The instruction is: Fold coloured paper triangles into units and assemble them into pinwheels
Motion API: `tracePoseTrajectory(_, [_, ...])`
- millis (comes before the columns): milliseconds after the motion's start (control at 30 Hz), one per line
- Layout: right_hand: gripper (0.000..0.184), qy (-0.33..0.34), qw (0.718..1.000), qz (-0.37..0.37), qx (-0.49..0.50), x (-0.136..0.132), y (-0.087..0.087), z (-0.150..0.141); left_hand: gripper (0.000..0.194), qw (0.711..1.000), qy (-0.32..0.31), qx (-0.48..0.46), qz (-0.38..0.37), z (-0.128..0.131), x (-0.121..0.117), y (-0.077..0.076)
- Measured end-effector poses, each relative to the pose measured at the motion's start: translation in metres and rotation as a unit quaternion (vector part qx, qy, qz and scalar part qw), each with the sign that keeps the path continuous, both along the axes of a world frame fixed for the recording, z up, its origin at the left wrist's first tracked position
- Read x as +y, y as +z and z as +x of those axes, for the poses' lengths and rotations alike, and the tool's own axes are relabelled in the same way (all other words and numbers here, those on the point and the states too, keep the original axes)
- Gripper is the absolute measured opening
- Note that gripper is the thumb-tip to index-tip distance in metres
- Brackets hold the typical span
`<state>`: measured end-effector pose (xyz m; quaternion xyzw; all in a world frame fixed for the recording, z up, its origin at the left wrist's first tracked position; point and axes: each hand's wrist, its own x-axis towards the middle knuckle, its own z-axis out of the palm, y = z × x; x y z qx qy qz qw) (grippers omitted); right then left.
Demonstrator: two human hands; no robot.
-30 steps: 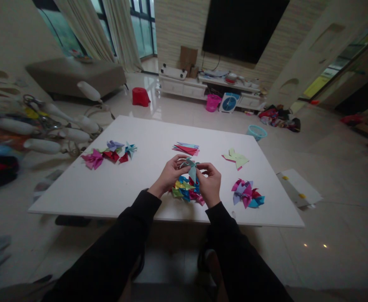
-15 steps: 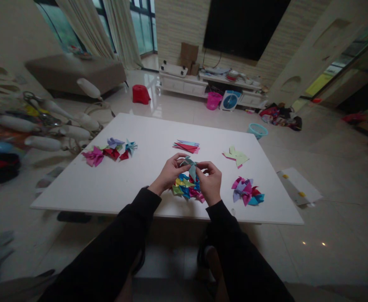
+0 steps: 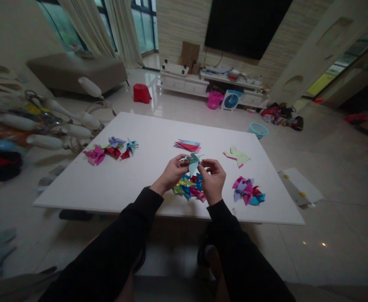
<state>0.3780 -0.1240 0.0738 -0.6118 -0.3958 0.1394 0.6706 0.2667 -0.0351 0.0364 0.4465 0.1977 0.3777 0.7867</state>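
A pale teal origami crane [image 3: 193, 162] is held up between my two hands above the white table [image 3: 133, 184]. My left hand [image 3: 173, 171] pinches its left side with thumb and fingers. On the other side, my right hand [image 3: 213, 178] grips the crane's right edge, its fingers curled. Beneath them lies a pile of folded paper cranes [image 3: 188, 189] in yellow, blue, green and pink, partly covered by my right hand. Just beyond my hands rests a stack of narrow folded papers [image 3: 187, 146], red, pink and blue.
At the table's left is a group of folded paper cranes [image 3: 95, 155]. Light green folded papers [image 3: 241, 157] lie at the right, with another crane pile [image 3: 245, 191] nearer me. A floor lamp with white shades [image 3: 89, 87] stands by the left edge; a blue basket [image 3: 258, 130] is behind the table.
The crane's wings now look more spread, and it shows more fully between my hands. My right hand has shifted slightly right, its fingers a little looser.
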Motion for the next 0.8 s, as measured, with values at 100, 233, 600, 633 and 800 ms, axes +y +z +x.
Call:
tracePoseTrajectory(100, [0.017, 0.005, 1.0, 0.0, -0.003, 0.0, -0.001, -0.001, 0.053, 1.0, 0.013, -0.022, -0.017, 0.002, -0.001, -0.001])
tracePoseTrajectory(233, [0.016, 0.007, 1.0, 0.002, -0.016, 0.0, -0.003, -0.004, 0.05, 0.996, 0.02, -0.058, -0.059, 0.004, -0.002, -0.003])
tracePoseTrajectory(600, [0.016, -0.052, 0.976, 0.056, -0.202, -0.005, 0.001, 0.001, 0.026, 0.966, 0.006, -0.136, -0.22, -0.001, -0.008, 0.007])
tracePoseTrajectory(633, [0.018, -0.059, 0.971, 0.058, -0.223, -0.005, 0.002, 0.003, 0.022, 0.962, 0.005, -0.134, -0.236, -0.002, -0.008, 0.008])
tracePoseTrajectory(800, [0.024, -0.034, 0.966, 0.056, -0.251, -0.004, 0.0, 0.008, 0.01, 0.948, -0.018, -0.116, -0.296, -0.004, -0.011, 0.01])
